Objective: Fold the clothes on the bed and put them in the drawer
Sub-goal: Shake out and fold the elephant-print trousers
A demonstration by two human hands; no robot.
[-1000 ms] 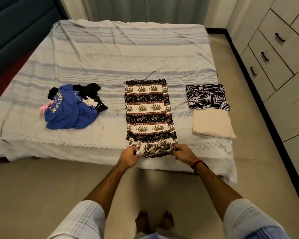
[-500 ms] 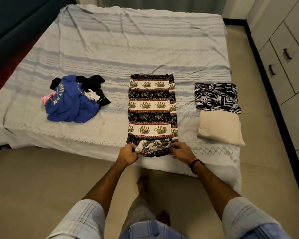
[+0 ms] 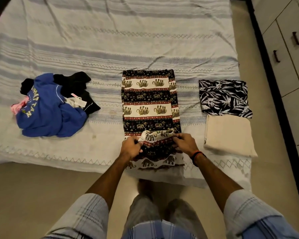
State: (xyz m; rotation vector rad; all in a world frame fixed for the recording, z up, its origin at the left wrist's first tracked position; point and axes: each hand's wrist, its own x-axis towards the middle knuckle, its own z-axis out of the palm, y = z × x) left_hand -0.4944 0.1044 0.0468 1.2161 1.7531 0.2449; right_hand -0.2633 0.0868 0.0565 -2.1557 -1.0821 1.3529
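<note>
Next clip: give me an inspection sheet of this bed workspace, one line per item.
Surface: striped bedspread, wrinkled.
Job's things: elephant-print garment laid flat, near end lifted; leaf-print garment and beige garment folded at right; closed drawers at far right.
Clutter: unfolded heap of blue top, black garment and pink item.
Hands: left hand and right hand both pinch the elephant-print garment's near end.
Cables: nothing seen.
Surroundings: tiled floor.

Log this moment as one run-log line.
step: folding | left hand and right hand: grip near end of elephant-print garment | folded: leaf-print piece, beige piece | unfolded: blue pile
</note>
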